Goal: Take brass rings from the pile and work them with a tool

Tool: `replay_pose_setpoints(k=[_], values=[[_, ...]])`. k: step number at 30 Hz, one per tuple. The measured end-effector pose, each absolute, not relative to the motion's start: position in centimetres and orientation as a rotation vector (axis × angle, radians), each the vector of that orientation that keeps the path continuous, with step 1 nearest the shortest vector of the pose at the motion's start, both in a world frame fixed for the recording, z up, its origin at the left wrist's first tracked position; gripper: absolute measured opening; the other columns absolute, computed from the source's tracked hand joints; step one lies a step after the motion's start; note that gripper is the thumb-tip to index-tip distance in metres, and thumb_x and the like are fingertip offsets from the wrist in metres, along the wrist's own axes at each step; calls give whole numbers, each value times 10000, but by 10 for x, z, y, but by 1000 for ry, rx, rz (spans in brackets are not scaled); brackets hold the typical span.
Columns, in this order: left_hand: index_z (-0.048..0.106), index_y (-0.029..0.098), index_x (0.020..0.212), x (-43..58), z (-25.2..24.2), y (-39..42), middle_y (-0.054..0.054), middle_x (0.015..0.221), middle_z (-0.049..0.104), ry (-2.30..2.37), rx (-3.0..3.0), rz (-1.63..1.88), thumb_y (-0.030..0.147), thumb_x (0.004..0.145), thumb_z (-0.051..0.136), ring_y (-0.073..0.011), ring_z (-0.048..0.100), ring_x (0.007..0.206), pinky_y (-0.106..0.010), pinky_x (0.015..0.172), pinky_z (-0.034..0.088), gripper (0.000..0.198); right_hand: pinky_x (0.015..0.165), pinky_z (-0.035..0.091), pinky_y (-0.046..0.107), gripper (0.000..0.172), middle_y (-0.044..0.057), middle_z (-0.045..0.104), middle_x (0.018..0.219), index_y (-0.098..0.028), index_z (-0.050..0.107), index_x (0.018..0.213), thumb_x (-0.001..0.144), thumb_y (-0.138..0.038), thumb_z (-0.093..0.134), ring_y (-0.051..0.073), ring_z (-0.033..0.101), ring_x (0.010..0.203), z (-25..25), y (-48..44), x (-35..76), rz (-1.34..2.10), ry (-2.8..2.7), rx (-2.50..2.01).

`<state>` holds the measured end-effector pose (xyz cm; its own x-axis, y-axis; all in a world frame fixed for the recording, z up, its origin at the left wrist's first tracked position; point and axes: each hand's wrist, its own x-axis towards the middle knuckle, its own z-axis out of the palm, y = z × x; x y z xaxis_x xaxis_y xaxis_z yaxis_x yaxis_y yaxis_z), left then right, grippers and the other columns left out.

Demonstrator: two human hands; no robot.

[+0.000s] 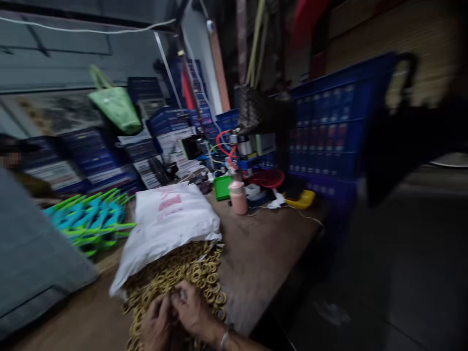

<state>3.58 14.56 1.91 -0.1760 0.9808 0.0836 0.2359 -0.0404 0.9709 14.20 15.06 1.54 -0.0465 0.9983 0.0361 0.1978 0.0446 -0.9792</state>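
Observation:
Many yellowish rings (197, 275) spill from a white sack (175, 214) onto the brown table. Over this pile, my left hand (157, 319) and my right hand (193, 309) are close together with fingers bent and closed. Something small and greyish shows at the right fingertips, too blurred to identify. What the left fingers hold, if anything, is hidden. A bracelet or watch band circles my right wrist.
A pink bottle (239, 197), green tray (222, 188), red dish (266, 178) and yellow object (302, 200) stand farther back on the table (256, 253). Cyan and green frames (93, 219) lie left. A person (22, 165) is at far left. Blue crates (325, 126) stand behind.

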Motion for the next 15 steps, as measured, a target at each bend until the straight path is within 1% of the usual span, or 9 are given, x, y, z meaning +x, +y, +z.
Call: replay_pose_setpoints(k=[1, 2, 3, 5, 8, 12, 15], values=[[617, 200, 727, 32, 15, 145, -12, 678, 625, 1530, 1305, 1320, 440, 680, 595, -183, 578, 638, -296, 582, 474, 246, 547, 346, 206, 161, -8, 563, 677, -194, 582, 850, 752, -305, 519, 109, 489, 612, 13, 157, 140, 1065, -1417, -1293], [613, 195, 671, 30, 12, 145, -4, 602, 611, 1526, 1293, 1380, 478, 637, 612, -187, 570, 598, -291, 566, 464, 285, 545, 334, 203, 146, -12, 553, 666, -190, 580, 809, 748, -306, 515, 102, 474, 601, 11, 161, 137, 1036, -1421, -1282], [613, 191, 641, 30, 10, 145, -9, 597, 619, 1505, 1318, 1434, 489, 610, 624, -189, 565, 594, -288, 571, 458, 300, 533, 317, 201, 138, -21, 528, 630, -185, 575, 758, 742, -307, 514, 97, 449, 575, 9, 163, 134, 1017, -1428, -1284], [629, 191, 664, 30, 8, 143, -21, 636, 640, 1515, 1429, 1454, 456, 625, 619, -189, 567, 625, -283, 611, 445, 269, 502, 286, 202, 190, -39, 453, 556, -171, 537, 648, 756, -313, 474, 86, 386, 525, 6, 163, 129, 1021, -1445, -1281], [626, 193, 644, 28, 12, 135, -15, 609, 623, 1533, 1505, 1453, 416, 648, 606, -171, 550, 595, -267, 607, 431, 224, 487, 270, 200, 227, -59, 359, 505, -164, 475, 562, 739, -305, 465, 80, 334, 507, 4, 161, 125, 1060, -1435, -1284], [597, 183, 590, 22, 21, 120, 7, 552, 570, 1443, 1359, 1488, 426, 627, 621, -144, 516, 554, -237, 566, 419, 247, 519, 302, 199, 204, -54, 398, 532, -159, 488, 596, 738, -300, 450, 79, 362, 526, 10, 154, 124, 1104, -1480, -1204], [578, 172, 634, 17, 23, 110, 42, 500, 505, 1401, 1200, 1410, 430, 654, 604, -98, 445, 444, -203, 455, 375, 260, 511, 315, 192, 175, -52, 417, 539, -164, 488, 609, 731, -284, 451, 78, 379, 522, 20, 146, 123, 1224, -1468, -1144]])
